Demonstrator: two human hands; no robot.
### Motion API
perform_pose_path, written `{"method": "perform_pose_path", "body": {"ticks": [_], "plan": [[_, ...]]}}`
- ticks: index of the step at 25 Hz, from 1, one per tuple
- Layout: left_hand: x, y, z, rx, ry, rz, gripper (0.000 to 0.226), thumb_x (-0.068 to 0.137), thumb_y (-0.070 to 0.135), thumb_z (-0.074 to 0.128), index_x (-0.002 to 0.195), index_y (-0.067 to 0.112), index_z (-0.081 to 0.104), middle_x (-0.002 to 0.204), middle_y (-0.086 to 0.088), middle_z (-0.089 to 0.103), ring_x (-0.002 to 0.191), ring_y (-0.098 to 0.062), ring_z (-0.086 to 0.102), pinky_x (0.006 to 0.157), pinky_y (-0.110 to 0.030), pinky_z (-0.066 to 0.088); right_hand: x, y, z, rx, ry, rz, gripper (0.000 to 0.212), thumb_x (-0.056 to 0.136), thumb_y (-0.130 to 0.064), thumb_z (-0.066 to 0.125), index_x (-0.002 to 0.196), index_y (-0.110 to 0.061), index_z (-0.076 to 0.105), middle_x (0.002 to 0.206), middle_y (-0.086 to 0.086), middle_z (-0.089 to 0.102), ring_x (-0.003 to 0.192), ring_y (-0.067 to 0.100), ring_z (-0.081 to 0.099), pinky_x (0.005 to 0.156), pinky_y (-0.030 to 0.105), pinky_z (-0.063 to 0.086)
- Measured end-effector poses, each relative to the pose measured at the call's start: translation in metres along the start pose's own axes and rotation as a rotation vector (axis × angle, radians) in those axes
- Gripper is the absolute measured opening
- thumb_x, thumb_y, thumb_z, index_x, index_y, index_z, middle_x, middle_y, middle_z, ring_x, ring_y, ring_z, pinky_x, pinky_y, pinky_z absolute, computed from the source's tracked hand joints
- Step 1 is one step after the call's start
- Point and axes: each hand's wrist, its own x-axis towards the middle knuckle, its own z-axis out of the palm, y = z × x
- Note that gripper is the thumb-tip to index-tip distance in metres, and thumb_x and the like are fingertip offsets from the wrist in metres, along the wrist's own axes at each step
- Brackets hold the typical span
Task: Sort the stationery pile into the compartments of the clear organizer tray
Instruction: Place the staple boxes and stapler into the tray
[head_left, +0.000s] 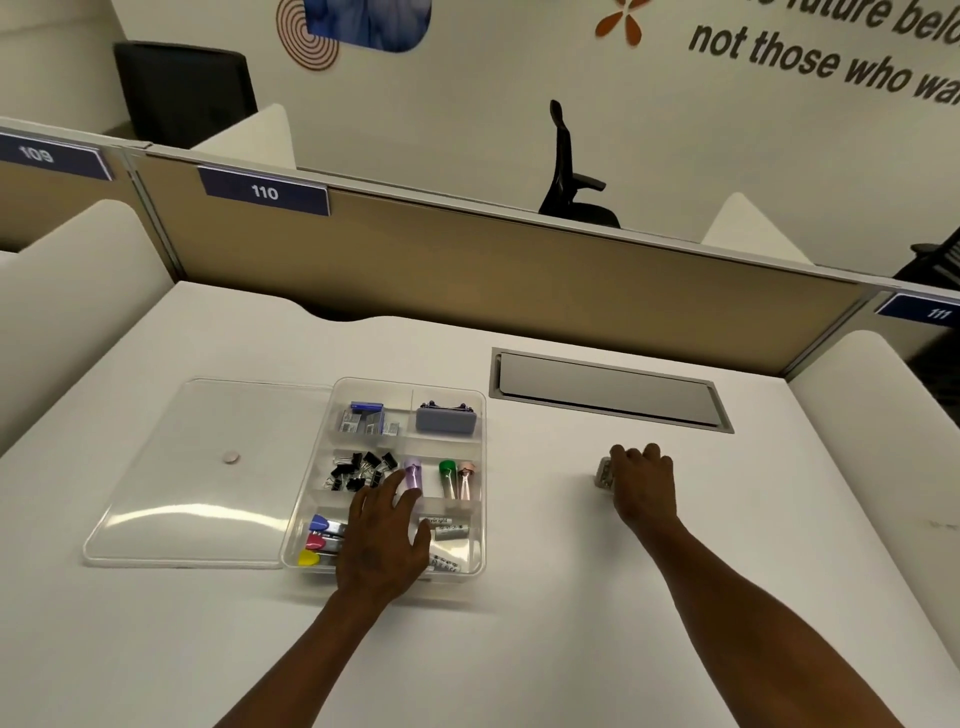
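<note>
Clear plastic organizer tray (480, 415), rounded corners, sits mid-desk w/ its flat lid (197, 467) lying just left. Compartments: staple boxes (366, 420) back left, grey-blue oblong case (447, 420) back right, black binder clips (361, 470) mid, capped tubes (454, 478) beside them, heart-shaped clips (317, 540) front left. Left hand (382, 545) spread flat over tray front, fingertip touching a purple-capped tube (414, 474). Right hand (641, 486) curled on a small silvery item (603, 474) on the matte white desk (571, 623), well apart from tray; grip unclear.

Left hand (382, 540) rests over the clear organizer tray (480, 415); right hand (641, 486) covers a small silver item (603, 474) right of the tray.
</note>
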Motion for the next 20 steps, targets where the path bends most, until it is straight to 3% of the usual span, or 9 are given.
{"method": "perform_pose_path", "body": {"ticks": [3, 6, 10, 14, 20], "plan": [[0.0, -0.001, 0.0, 0.013, -0.003, 0.002, 0.044, 0.086, 0.048, 0.055, 0.122, 0.024, 0.061, 0.146, -0.004, 0.047, 0.134, -0.024, 0.044, 0.116, -0.042, 0.028, -0.005, -0.016, -0.01, 0.216, 0.044, -0.027, 0.044, 0.068, -0.017, 0.073, 0.103, -0.018, 0.047, 0.087, 0.005, 0.068, 0.076, 0.035, 0.061, 0.064, 0.034, 0.04], [-0.001, -0.002, 0.001, 0.044, -0.014, 0.005, 0.05, 0.089, 0.055, 0.047, 0.127, 0.025, 0.058, 0.151, -0.006, 0.041, 0.143, -0.027, 0.031, 0.116, -0.041, 0.026, -0.006, -0.053, -0.039, 0.513, 0.125, -0.014, 0.06, 0.067, -0.037, 0.085, 0.115, -0.023, 0.053, 0.1, -0.001, 0.069, 0.086, 0.028, 0.066, 0.066, 0.03, 0.044], [-0.001, 0.0, -0.001, 0.073, -0.022, 0.008, 0.055, 0.091, 0.06, 0.039, 0.131, 0.026, 0.057, 0.155, -0.009, 0.036, 0.146, -0.028, 0.027, 0.116, -0.041, 0.024, 0.006, -0.111, -0.081, 0.642, 0.282, -0.154, 0.056, 0.068, -0.043, 0.085, 0.115, -0.022, 0.062, 0.105, 0.002, 0.069, 0.09, 0.023, 0.064, 0.072, 0.03, 0.046], [-0.001, 0.003, -0.007, 0.079, -0.045, 0.005, 0.056, 0.092, 0.061, 0.036, 0.126, 0.025, 0.061, 0.15, -0.01, 0.044, 0.141, -0.029, 0.038, 0.115, -0.042, 0.024, 0.022, -0.167, -0.099, 0.636, 0.219, -0.287, 0.056, 0.073, -0.044, 0.08, 0.121, -0.024, 0.061, 0.113, 0.001, 0.067, 0.095, 0.02, 0.063, 0.079, 0.03, 0.05], [-0.004, 0.007, -0.014, 0.052, -0.034, -0.006, 0.052, 0.094, 0.06, 0.034, 0.122, 0.027, 0.064, 0.147, -0.007, 0.048, 0.137, -0.027, 0.043, 0.113, -0.04, 0.024, 0.038, -0.219, -0.092, 0.425, 0.063, -0.354, 0.049, 0.079, -0.034, 0.072, 0.125, -0.025, 0.057, 0.121, 0.004, 0.061, 0.109, 0.025, 0.057, 0.096, 0.039, 0.041]]}}
